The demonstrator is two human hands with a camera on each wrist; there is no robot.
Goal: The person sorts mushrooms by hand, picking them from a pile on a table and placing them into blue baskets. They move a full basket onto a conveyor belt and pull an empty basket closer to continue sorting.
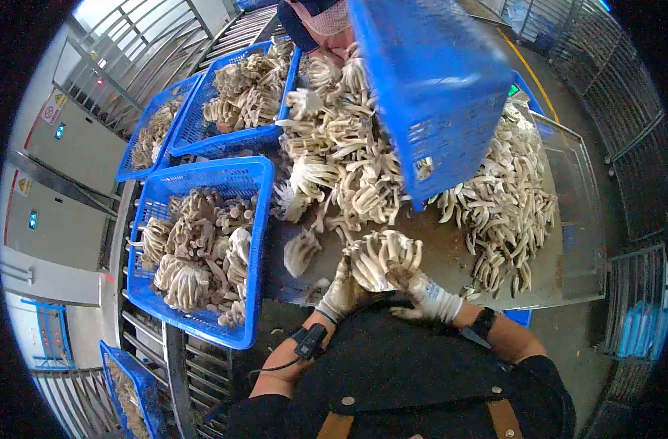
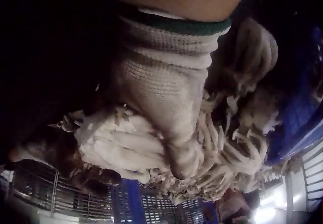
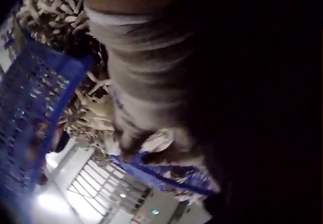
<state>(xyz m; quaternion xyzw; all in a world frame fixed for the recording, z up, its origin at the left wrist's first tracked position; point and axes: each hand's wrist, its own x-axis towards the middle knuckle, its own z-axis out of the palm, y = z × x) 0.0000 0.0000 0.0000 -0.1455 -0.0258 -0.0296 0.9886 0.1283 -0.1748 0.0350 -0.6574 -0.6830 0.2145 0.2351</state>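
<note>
White knit gloves cover both hands as a worker cradles a mushroom cluster (image 1: pixel 383 257) at the near edge of the worktop (image 1: pixel 451 252), left hand (image 1: pixel 342 290) gripping its side, right hand (image 1: pixel 430 294) curled round its base. The bunch looks light, soft and brittle; the firm joined base seems the safest hold. Beyond, loose mushrooms (image 1: pixel 495 197) heap under a tilted blue crate (image 1: pixel 436 88).

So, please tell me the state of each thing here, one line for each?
mushroom cluster: held by both hands
left hand: gloved, fingers gripping the cluster
right hand: gloved, gripping the cluster
tilted basket: lifted, tipped over the pile
nearest basket: filled with mushrooms
</note>
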